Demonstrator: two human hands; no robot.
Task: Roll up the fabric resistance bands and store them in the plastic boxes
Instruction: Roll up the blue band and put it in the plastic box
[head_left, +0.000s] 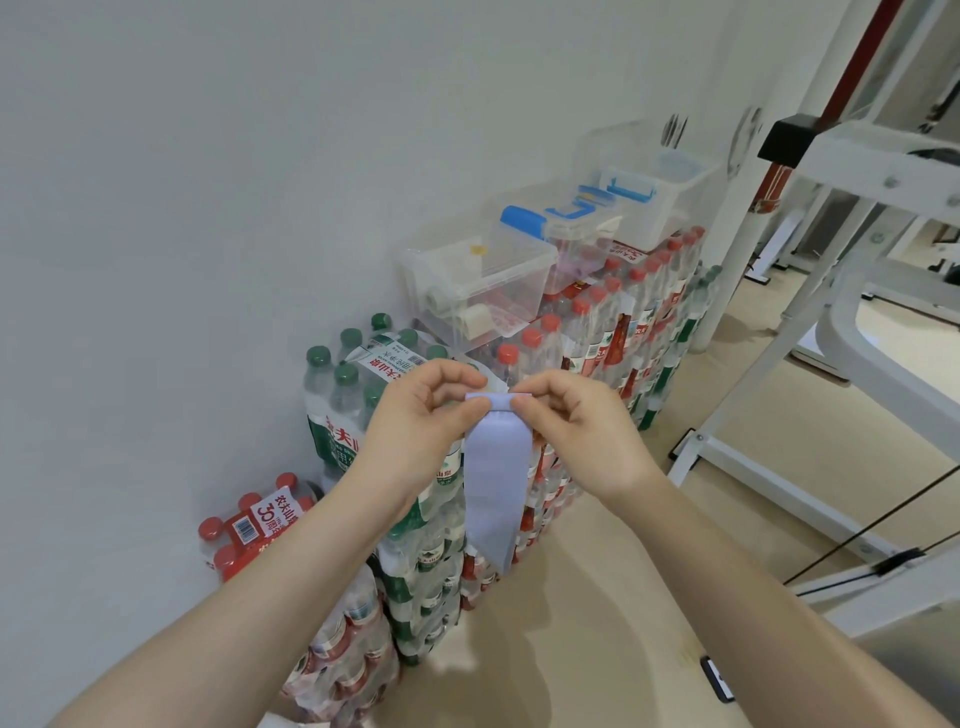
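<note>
A pale lavender fabric resistance band (496, 478) hangs down in front of me, its top end folded over into the start of a roll. My left hand (421, 421) pinches the left side of that top fold, and my right hand (576, 426) pinches the right side. Behind the band, several clear plastic boxes stand on stacked water-bottle packs: the nearest box (470, 283) is open and holds two pale rolls, a smaller box with blue latches (566, 223) sits behind it, and a larger box (654, 192) stands farthest back.
Shrink-wrapped packs of green-capped bottles (353, 384) and red-capped bottles (597, 332) are stacked along the white wall. A red-capped pack (249, 525) lies lower left. A white metal gym frame (810, 332) with cables fills the right. A dark phone-like object (717, 678) lies on the beige floor.
</note>
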